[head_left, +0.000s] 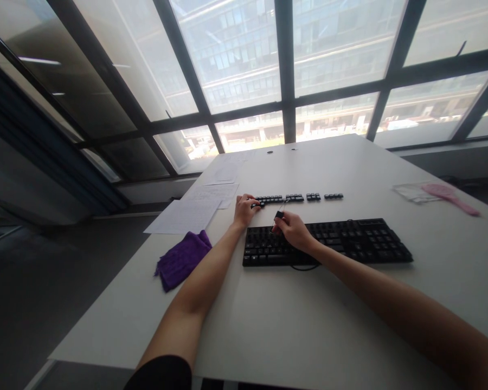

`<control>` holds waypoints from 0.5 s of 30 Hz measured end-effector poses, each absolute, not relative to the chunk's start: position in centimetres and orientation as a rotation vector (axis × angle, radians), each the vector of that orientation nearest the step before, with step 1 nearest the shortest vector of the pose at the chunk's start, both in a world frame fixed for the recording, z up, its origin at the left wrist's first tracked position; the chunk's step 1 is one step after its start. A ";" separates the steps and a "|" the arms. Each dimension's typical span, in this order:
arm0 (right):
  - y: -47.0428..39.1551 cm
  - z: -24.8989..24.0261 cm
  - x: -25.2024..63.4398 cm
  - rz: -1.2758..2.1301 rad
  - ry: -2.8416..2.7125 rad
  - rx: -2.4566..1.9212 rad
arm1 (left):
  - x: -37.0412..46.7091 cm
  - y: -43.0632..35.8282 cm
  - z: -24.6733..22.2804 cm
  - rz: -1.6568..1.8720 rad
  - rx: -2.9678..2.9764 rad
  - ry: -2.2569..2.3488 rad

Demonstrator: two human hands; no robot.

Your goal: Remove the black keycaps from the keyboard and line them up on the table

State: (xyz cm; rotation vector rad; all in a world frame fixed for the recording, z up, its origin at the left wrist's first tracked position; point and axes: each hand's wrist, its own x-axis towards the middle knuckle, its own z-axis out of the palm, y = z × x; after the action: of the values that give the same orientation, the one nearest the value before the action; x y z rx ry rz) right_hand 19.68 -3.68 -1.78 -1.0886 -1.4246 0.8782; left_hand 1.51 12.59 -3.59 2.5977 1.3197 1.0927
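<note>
A black keyboard (366,246) lies on the white table, with some of its keys (256,252) visible at the left. Above its left half, my right hand (295,230) is closed around a small keycap puller (279,215) with a dark handle and thin wire ends. Beyond the keyboard, loose black keycaps (295,197) are laid out in a row of groups. At that row's left end, my left hand (245,210) has its fingers bent and pinched on a keycap (258,204), partly hidden by the fingers.
A crumpled purple cloth (183,260) lies beside my left forearm. Printed paper sheets (185,215) lie along the table's left edge. At the right are a pink hairbrush-shaped item (451,197) and a clear plastic bag (410,192). Tall windows (228,59) stand behind the table (268,325).
</note>
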 end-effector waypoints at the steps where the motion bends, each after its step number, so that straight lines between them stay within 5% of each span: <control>1: -3.7 -1.8 19.7 0.876 -1.425 -1.088 | 1.5 12.6 -3.6 1.092 2.598 1.320; 15: -3.6 -2.0 19.7 0.874 -1.419 -1.091 | 1.7 12.9 -3.8 1.064 2.653 1.269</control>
State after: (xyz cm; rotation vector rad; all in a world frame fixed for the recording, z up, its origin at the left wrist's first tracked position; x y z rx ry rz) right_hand 19.70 -3.57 -1.95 -1.0910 -1.4186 0.8737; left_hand 1.74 12.91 -3.78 2.6533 1.2692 1.0638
